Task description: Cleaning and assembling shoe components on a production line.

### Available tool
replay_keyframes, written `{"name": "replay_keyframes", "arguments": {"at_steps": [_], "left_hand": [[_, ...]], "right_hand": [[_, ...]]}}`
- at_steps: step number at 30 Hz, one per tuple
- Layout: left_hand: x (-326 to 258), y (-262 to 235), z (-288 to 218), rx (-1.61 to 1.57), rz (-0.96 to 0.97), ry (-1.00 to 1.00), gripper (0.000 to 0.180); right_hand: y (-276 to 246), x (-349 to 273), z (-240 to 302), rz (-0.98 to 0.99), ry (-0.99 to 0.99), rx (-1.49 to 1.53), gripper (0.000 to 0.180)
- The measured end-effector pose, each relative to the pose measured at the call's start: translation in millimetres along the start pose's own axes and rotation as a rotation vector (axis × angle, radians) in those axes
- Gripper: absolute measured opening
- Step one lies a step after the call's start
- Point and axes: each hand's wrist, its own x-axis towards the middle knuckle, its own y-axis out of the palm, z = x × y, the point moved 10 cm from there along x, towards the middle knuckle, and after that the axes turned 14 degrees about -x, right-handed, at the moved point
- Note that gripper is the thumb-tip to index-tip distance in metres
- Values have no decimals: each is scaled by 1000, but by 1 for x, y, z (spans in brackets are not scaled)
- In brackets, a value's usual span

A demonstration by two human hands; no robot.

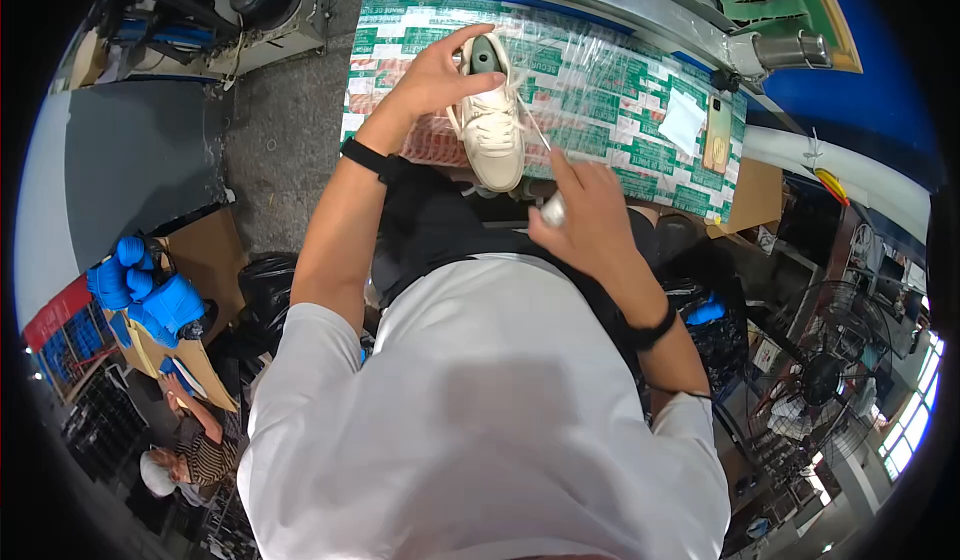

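Note:
A cream lace-up sneaker [495,140] stands toe toward me at the near edge of a bench, with a dark green shoe last [484,57] showing in its opening. My left hand [440,78] is closed around the heel and collar, its thumb across the opening. Just right of the toe, my right hand [592,210] grips a thin awl-like tool with a white handle [553,210]. Its slim shaft points up to the laces [492,110] at the sneaker's side. Motion blur hides the tool's exact tip.
Green-and-white taped plastic covers the bench top [600,90]. A phone [717,135] and a white paper [682,120] lie at its right. A metal machine bar [660,5] runs along the back. A fan [822,378] stands right; another person [190,460] is lower left.

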Motion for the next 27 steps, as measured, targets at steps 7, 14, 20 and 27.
{"name": "replay_keyframes", "arguments": {"at_steps": [7,14,20,27], "left_hand": [[13,12,4,218,-64,150,90],[8,18,-1,162,-53,81,93],[5,11,-2,169,-90,87,92],[7,18,-10,255,-78,120,89]], "right_hand": [[20,5,-18,43,119,126,82],[46,28,-19,-64,68,137,83],[38,27,-15,-27,67,127,85],[16,-7,2,84,26,63,88]]}}
